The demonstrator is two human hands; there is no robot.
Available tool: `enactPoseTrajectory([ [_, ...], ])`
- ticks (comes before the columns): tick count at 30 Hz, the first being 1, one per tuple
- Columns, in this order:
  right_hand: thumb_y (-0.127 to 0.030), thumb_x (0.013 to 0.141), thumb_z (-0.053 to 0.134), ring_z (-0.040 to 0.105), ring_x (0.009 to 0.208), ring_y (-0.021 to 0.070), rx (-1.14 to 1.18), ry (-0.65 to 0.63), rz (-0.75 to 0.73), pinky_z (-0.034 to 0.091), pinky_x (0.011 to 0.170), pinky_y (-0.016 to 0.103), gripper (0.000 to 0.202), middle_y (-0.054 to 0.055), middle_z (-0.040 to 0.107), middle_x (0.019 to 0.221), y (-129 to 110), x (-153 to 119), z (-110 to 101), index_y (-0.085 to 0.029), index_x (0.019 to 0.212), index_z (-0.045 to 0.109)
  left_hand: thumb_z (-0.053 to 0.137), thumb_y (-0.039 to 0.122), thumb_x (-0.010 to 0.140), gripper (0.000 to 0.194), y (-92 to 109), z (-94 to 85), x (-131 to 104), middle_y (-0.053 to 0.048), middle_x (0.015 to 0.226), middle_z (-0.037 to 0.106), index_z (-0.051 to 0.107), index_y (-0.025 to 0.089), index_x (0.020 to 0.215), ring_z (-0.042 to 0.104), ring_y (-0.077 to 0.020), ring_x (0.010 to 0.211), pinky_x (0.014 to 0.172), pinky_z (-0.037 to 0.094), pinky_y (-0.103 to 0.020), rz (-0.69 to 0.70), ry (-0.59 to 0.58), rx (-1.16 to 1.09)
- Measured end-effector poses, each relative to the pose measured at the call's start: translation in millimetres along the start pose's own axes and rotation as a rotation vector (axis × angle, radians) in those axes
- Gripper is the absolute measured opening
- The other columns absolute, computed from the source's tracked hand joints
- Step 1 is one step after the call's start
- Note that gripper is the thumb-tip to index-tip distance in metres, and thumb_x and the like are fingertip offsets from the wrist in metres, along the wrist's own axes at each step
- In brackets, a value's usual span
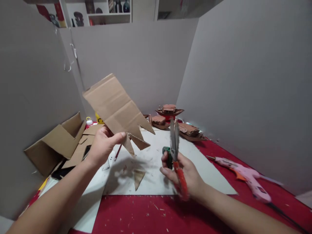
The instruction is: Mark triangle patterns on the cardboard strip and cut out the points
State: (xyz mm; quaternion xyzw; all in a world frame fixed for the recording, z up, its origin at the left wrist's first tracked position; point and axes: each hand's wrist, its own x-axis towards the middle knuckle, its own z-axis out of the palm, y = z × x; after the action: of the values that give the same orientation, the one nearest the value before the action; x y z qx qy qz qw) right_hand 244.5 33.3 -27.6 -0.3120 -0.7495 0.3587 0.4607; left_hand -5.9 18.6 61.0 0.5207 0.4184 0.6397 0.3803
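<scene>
My left hand (103, 146) grips a flat cardboard piece (117, 104) by its lower edge, thumb on top. That edge is cut into several pointed teeth. On the right, my right hand (185, 172) holds red-handled scissors (179, 175), slightly blurred, with the blades pointing up and close together. A dark green object (168, 156) shows behind the scissors at my right fingers. Below the cardboard, a small triangular cardboard scrap (138, 178) lies on the white sheet (156, 185).
Brown model boats (190, 130) stand at the back. A pink glue gun (246, 175) with a cord lies at the right on the red tabletop (136, 214). Folded cardboard (58, 139) is piled at the left, near a pencil (118, 152). Grey walls enclose the table.
</scene>
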Motion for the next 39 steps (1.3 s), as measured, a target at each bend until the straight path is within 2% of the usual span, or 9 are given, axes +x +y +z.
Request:
enactPoseTrajectory([
  [3,-0.039,0.082,0.074,0.059,0.073,0.0184,0.035,0.129,-0.075,0.052,0.069,0.031,0.031,0.003,0.060,0.089,-2,0,7,-0.025,0.098,0.051,0.083,0.025,0.067,0.030,-13,16.3,-13,-0.010,0.096,0.079,0.075,0.015,0.094,0.073,-0.0245,0.083,0.069,0.058,-0.030,-0.097,-0.014,0.048],
  [6,-0.036,0.083,0.074,0.057,0.068,0.0170,-0.069,0.233,-0.118,0.050,0.066,0.031,0.029,0.000,0.058,0.083,-2,2,10,-0.025,0.097,0.050,0.083,0.029,0.067,0.029,-23,28.0,-23,-0.010,0.089,0.079,0.076,0.013,0.091,0.073,-0.0248,0.078,0.065,0.058,-0.030,-0.180,-0.034,0.047],
  [11,-0.032,0.082,0.074,0.052,0.063,0.0157,-0.232,0.303,-0.200,0.047,0.062,0.030,0.028,-0.003,0.055,0.074,-1,5,2,-0.024,0.093,0.049,0.083,0.033,0.068,0.035,-31,34.7,-27,-0.012,0.095,0.079,0.075,0.014,0.096,0.074,-0.0263,0.081,0.064,0.059,-0.032,-0.223,-0.074,-0.020],
  [14,-0.035,0.082,0.074,0.053,0.065,0.0163,-0.226,0.340,-0.166,0.048,0.064,0.031,0.028,-0.002,0.057,0.076,-3,8,-3,-0.024,0.092,0.050,0.083,0.033,0.067,0.036,-33,35.7,-29,-0.013,0.098,0.078,0.075,0.014,0.097,0.074,-0.0267,0.084,0.063,0.059,-0.030,-0.237,-0.089,-0.041],
  [18,-0.038,0.084,0.072,0.056,0.065,0.0155,-0.132,0.271,-0.104,0.049,0.064,0.030,0.027,0.000,0.062,0.082,-6,8,-3,-0.024,0.092,0.051,0.085,0.033,0.067,0.035,-37,36.7,-32,-0.012,0.099,0.078,0.075,0.015,0.096,0.073,-0.0267,0.085,0.062,0.059,-0.030,-0.250,-0.096,-0.069],
  [26,-0.033,0.088,0.063,0.051,0.064,0.0148,-0.185,0.162,-0.083,0.045,0.061,0.027,0.017,-0.002,0.056,0.074,-12,2,4,-0.024,0.086,0.049,0.088,0.033,0.062,0.037,-46,40.6,-35,-0.009,0.090,0.079,0.075,0.017,0.092,0.073,-0.0229,0.078,0.060,0.058,-0.027,-0.266,-0.059,-0.136],
  [32,-0.029,0.088,0.060,0.046,0.059,0.0137,-0.155,0.083,-0.031,0.041,0.057,0.026,0.016,-0.004,0.053,0.069,-21,-6,0,-0.024,0.083,0.046,0.087,0.032,0.060,0.028,-45,15.9,-2,-0.004,0.068,0.074,0.068,0.016,0.071,0.070,-0.0190,0.065,0.054,0.055,-0.023,-0.181,0.117,-0.117],
  [35,-0.030,0.087,0.063,0.048,0.060,0.0139,-0.143,0.079,-0.030,0.043,0.059,0.027,0.017,-0.003,0.055,0.069,-20,-5,1,-0.024,0.082,0.048,0.085,0.034,0.062,0.028,-41,-1.4,17,-0.004,0.073,0.074,0.065,0.016,0.070,0.071,-0.0188,0.074,0.061,0.057,-0.024,-0.075,0.190,-0.084],
  [39,-0.037,0.083,0.070,0.057,0.066,0.0164,-0.082,0.091,0.075,0.048,0.061,0.029,0.022,-0.001,0.061,0.074,-14,1,1,-0.022,0.088,0.054,0.082,0.040,0.070,0.027,-38,-8.8,21,-0.007,0.088,0.077,0.069,0.017,0.078,0.072,-0.0247,0.088,0.078,0.060,-0.037,0.103,0.231,0.037],
])
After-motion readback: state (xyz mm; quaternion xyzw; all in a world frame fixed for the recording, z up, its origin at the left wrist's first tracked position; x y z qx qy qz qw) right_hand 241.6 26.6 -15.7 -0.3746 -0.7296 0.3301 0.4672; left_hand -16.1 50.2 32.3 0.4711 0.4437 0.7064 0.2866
